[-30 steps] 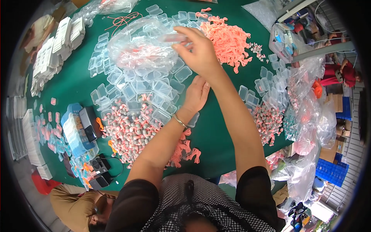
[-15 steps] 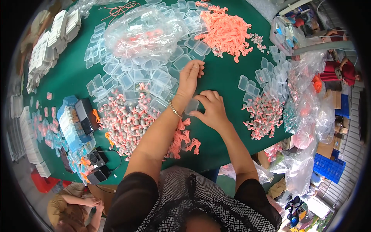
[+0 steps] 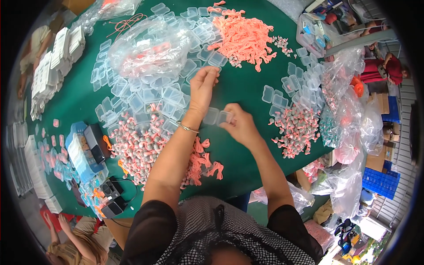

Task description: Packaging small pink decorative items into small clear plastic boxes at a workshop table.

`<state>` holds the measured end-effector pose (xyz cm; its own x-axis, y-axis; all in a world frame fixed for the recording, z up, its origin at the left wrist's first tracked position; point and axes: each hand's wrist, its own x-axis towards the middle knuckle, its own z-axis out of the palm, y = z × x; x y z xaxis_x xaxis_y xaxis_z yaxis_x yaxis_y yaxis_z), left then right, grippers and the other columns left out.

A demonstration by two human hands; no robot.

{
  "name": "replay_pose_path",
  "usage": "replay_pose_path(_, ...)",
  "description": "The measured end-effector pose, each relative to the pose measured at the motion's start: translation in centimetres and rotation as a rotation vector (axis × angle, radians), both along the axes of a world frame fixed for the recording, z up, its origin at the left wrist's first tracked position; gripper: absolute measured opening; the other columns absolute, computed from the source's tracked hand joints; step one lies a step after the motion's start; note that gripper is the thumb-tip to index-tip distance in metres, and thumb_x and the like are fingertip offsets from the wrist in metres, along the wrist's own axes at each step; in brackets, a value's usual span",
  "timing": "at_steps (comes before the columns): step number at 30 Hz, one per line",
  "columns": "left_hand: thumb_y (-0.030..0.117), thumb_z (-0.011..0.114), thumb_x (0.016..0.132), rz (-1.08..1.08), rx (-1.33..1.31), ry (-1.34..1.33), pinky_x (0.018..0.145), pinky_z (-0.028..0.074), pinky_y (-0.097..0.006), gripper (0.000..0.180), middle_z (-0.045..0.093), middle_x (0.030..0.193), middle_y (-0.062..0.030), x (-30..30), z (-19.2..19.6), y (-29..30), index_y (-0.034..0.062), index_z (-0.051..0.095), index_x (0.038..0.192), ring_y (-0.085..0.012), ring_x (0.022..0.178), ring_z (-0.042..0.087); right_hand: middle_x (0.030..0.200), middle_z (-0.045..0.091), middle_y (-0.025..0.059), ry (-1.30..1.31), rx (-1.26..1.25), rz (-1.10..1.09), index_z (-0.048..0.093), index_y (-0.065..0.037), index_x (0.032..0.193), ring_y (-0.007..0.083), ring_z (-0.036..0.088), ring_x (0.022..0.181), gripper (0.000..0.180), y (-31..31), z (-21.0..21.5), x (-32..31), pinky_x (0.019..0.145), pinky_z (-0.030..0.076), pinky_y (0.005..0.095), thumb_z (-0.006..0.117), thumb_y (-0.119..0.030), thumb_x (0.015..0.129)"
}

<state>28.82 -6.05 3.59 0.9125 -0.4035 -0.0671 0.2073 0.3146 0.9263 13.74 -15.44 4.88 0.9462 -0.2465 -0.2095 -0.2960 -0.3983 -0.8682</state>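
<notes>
My right hand (image 3: 240,126) pinches a small clear plastic box (image 3: 211,116), which lies unfolded with its lid out to the left. Left of it and farther off, my left hand (image 3: 202,90) has its fingers curled together; whatever is in them is hidden. That hand is beside a heap of clear plastic boxes (image 3: 172,94). Bundles of coral cord (image 3: 245,37) lie in a pile beyond both hands. Under and beside my left forearm spreads a heap of small grey-and-pink pieces (image 3: 134,148), with several coral cord bundles (image 3: 204,161) at its right.
A second heap of grey-and-pink pieces (image 3: 297,134) and more clear boxes (image 3: 304,79) lie at the right. A large clear bag (image 3: 150,53) rests on the green table (image 3: 247,170). White trays (image 3: 57,57) and a blue basket (image 3: 81,152) stand left. Another person (image 3: 84,243) is at lower left.
The box in my right hand now shows unfolded, its lid apart from its base. My left hand is slightly farther left, still curled. The other person's hands have come up.
</notes>
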Motion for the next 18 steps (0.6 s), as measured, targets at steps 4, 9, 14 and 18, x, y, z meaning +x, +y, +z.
replay_pose_path(4, 0.008, 0.063, 0.09, 0.078, 0.036, -0.146, 0.068, 0.048, -0.025, 0.009, 0.064, 0.086, -0.0021, 0.9, -0.1, -1.7, 0.0035, 0.067, 0.097, -0.0107, 0.073, 0.059, 0.081, 0.059, 0.0082, -0.534, -0.66, -0.204, 0.064, -0.004, 0.097, 0.0241, 0.057, 0.07, 0.025, -4.1, 0.4, 1.2, 0.063, 0.046, 0.0357, 0.073, -0.001, 0.074)
replay_pose_path(9, 0.006, 0.073, 0.073, 0.108, 0.618, -0.826, 0.068, 0.051, -0.034, 0.019, 0.064, 0.085, -0.0088, 1.8, -0.3, -5.5, 0.0091, 0.071, 0.091, -0.0252, 0.077, 0.064, 0.087, 0.057, 0.0038, -0.385, -1.086, -0.039, 0.064, -0.01, 0.099, 0.0247, 0.054, 0.085, 0.037, -4.5, 0.5, 2.4, 0.073, 0.038, 0.0405, 0.08, -0.021, 0.067)
replay_pose_path(14, 0.014, 0.076, 0.07, 0.048, 0.994, -1.12, 0.071, 0.046, -0.04, 0.019, 0.065, 0.088, -0.0041, 2.6, -1.4, -7.9, 0.0122, 0.071, 0.088, -0.0241, 0.084, 0.064, 0.092, 0.058, 0.0037, -0.376, -0.944, 0.025, 0.064, -0.01, 0.099, 0.0247, 0.055, 0.088, 0.037, -3.9, 0.9, 2.2, 0.077, 0.038, 0.0412, 0.08, -0.02, 0.067)
replay_pose_path(18, 0.018, 0.064, 0.076, 0.096, 1.016, -1.215, 0.068, 0.045, -0.039, 0.006, 0.062, 0.08, -0.0028, 3.0, -2.2, -8.1, 0.0142, 0.067, 0.079, -0.0211, 0.081, 0.064, 0.08, 0.062, 0.0071, -0.517, -0.738, -0.127, 0.068, -0.009, 0.09, 0.025, 0.061, 0.072, 0.013, -9.5, 0.5, 3.7, 0.067, 0.047, 0.0382, 0.071, -0.01, 0.077)
